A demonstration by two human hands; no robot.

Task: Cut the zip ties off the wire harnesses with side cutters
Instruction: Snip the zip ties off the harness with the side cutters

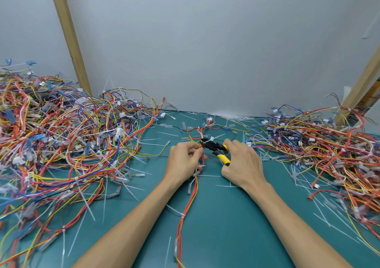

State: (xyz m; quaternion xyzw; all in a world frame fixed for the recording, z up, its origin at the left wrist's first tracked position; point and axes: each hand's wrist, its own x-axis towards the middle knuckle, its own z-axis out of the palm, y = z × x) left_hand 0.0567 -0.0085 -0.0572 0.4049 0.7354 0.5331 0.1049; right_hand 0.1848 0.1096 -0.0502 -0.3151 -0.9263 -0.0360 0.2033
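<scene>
The left hand [185,160] curls its fingers round a thin wire harness of red, orange and yellow wires [193,191], pinching it just below the cutting tip. The right hand [242,162] grips the yellow-handled black side cutters [213,147], whose 2 handles stand spread apart. The black tip points left and touches the harness just beside the left fingertips. A white plastic zip tie [211,138] sits just above the cutter head. The harness trails toward the viewer across the teal table [226,230], bound lower down by another white zip tie [183,215]. A large tangled pile of multicoloured harnesses [61,144] lies to the left and a second pile [329,154] to the right, with loose white tie offcuts [88,206] scattered about.
</scene>
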